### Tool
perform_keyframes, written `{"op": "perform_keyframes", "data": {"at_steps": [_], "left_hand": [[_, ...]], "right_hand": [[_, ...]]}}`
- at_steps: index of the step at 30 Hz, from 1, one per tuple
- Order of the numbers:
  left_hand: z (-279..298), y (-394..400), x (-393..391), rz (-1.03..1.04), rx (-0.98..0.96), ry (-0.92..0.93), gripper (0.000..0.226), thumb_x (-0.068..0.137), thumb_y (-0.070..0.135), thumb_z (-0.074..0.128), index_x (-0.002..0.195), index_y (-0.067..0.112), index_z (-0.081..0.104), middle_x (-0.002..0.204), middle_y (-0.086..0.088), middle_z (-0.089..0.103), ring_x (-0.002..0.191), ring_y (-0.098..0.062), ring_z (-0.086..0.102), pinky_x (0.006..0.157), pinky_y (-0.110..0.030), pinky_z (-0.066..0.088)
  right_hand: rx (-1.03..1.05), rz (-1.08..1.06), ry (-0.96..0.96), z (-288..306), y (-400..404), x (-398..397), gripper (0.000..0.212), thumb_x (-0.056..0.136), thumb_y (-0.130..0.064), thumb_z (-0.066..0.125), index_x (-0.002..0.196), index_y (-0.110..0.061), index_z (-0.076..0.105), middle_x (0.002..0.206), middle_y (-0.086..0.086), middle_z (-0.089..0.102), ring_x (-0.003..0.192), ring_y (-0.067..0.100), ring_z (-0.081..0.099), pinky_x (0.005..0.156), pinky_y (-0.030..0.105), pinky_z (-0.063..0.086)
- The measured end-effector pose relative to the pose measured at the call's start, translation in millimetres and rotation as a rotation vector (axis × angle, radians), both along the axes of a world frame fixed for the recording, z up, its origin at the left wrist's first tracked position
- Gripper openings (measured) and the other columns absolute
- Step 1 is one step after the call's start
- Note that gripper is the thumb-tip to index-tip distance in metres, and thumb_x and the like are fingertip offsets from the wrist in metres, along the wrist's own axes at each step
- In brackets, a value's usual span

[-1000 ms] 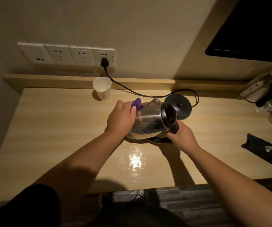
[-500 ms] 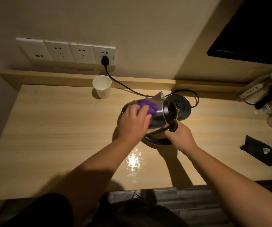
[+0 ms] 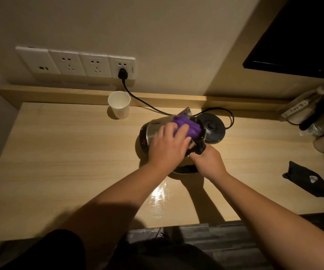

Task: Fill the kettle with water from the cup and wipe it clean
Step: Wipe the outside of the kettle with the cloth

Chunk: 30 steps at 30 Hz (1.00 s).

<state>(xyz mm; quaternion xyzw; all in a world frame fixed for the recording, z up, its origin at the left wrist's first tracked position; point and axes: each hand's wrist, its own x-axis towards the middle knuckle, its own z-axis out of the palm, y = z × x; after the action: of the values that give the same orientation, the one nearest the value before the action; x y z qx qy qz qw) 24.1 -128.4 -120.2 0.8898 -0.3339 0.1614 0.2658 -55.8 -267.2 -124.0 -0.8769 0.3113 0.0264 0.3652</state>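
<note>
While the kettle (image 3: 158,128) lies tipped over the table (image 3: 63,152), base left and mouth right toward its stand (image 3: 212,128), the right hand (image 3: 208,162) clamps the handle and the left hand (image 3: 168,147) presses a purple cloth (image 3: 188,125) onto its upper side; the cup (image 3: 119,105) stands well behind.

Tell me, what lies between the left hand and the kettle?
In the head view, a purple cloth lies between the left hand and the tilted steel kettle.

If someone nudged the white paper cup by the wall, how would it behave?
The white paper cup looks thin and light, so it would probably slide or tip easily. It stands upright, narrower at the base, likely top-heavy. Its contents cannot be judged.
</note>
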Motion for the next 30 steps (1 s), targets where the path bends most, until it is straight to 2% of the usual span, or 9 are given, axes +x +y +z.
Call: {"op": "perform_keyframes", "data": {"at_steps": [2, 5, 10, 13, 18, 21, 24, 27, 30], "left_hand": [[3, -7, -2, -0.087, 0.058, -0.067, 0.036, 0.094, 0.037, 0.045, 0.123, 0.016, 0.049, 0.108, -0.014, 0.054, 0.092, -0.029, 0.052, 0.073, -0.037, 0.046], [-1, 0, 6, -0.127, 0.094, -0.111, 0.037, 0.096, 0.038, 0.038, 0.124, 0.015, 0.048, 0.109, -0.015, 0.055, 0.092, -0.03, 0.052, 0.075, -0.04, 0.047], [-34, 42, 18, 0.007, 0.077, 0.017, 0.034, 0.094, 0.035, 0.045, 0.123, 0.018, 0.047, 0.107, -0.011, 0.052, 0.09, -0.023, 0.051, 0.073, -0.033, 0.047], [-45, 60, 29, 0.072, 0.085, 0.082, 0.033, 0.093, 0.032, 0.048, 0.121, 0.016, 0.046, 0.103, -0.012, 0.053, 0.084, -0.024, 0.053, 0.068, -0.034, 0.048], [-38, 56, 37, 0.126, 0.056, 0.193, 0.032, 0.092, 0.03, 0.052, 0.121, 0.018, 0.046, 0.102, -0.011, 0.056, 0.084, -0.024, 0.057, 0.067, -0.035, 0.053], [-25, 45, 30, 0.122, 0.03, 0.18, 0.031, 0.093, 0.033, 0.05, 0.12, 0.02, 0.045, 0.103, -0.009, 0.054, 0.086, -0.022, 0.056, 0.068, -0.034, 0.052], [-5, 20, 16, -0.015, 0.049, 0.049, 0.034, 0.093, 0.035, 0.045, 0.121, 0.018, 0.048, 0.105, -0.012, 0.053, 0.088, -0.024, 0.052, 0.071, -0.034, 0.047], [10, 0, 11, -0.177, 0.114, -0.076, 0.038, 0.092, 0.034, 0.049, 0.125, 0.015, 0.052, 0.108, -0.015, 0.054, 0.091, -0.03, 0.052, 0.074, -0.041, 0.046], [13, 4, 17, -0.246, 0.171, -0.136, 0.037, 0.093, 0.032, 0.053, 0.126, 0.014, 0.055, 0.11, -0.016, 0.055, 0.092, -0.032, 0.052, 0.074, -0.042, 0.045]], "right_hand": [[0.006, -0.01, -0.006, 2, 3, 2, 0.008, 0.083, -0.028, 0.064, 0.085, -0.02, 0.062, 0.072, -0.003, 0.064, 0.065, 0.012, 0.061, 0.055, 0.024, 0.043], [0.023, -0.014, 0.005, 4, 4, 3, 0.011, 0.083, -0.028, 0.064, 0.089, -0.019, 0.062, 0.075, -0.001, 0.065, 0.067, 0.014, 0.062, 0.057, 0.026, 0.046], [0.141, -0.095, 0.027, 5, 0, -2, 0.012, 0.083, -0.025, 0.063, 0.089, -0.015, 0.063, 0.075, 0.006, 0.064, 0.071, 0.024, 0.063, 0.062, 0.035, 0.055], [0.141, -0.101, 0.029, 7, -1, -2, 0.014, 0.083, -0.025, 0.063, 0.092, -0.015, 0.064, 0.077, 0.01, 0.065, 0.073, 0.026, 0.065, 0.069, 0.044, 0.06], [0.128, -0.11, 0.019, 18, -2, 5, 0.018, 0.081, -0.026, 0.063, 0.091, -0.011, 0.066, 0.078, 0.013, 0.067, 0.072, 0.028, 0.066, 0.068, 0.05, 0.061], [0.13, -0.145, 0.038, 21, -1, 7, 0.02, 0.081, -0.025, 0.064, 0.088, -0.006, 0.065, 0.08, 0.017, 0.067, 0.075, 0.033, 0.067, 0.069, 0.051, 0.06], [0.136, -0.145, 0.034, 23, 4, 10, 0.019, 0.079, -0.025, 0.065, 0.086, -0.007, 0.064, 0.074, 0.014, 0.065, 0.069, 0.031, 0.065, 0.062, 0.045, 0.059], [0.157, -0.125, 0.02, 26, 8, 14, 0.015, 0.079, -0.024, 0.066, 0.084, -0.01, 0.061, 0.068, 0.007, 0.062, 0.056, 0.02, 0.059, 0.044, 0.027, 0.047], [0.173, -0.122, 0.003, 28, 6, 14, 0.013, 0.08, -0.024, 0.067, 0.081, -0.014, 0.058, 0.066, 0.005, 0.059, 0.05, 0.014, 0.056, 0.036, 0.014, 0.038]]}}
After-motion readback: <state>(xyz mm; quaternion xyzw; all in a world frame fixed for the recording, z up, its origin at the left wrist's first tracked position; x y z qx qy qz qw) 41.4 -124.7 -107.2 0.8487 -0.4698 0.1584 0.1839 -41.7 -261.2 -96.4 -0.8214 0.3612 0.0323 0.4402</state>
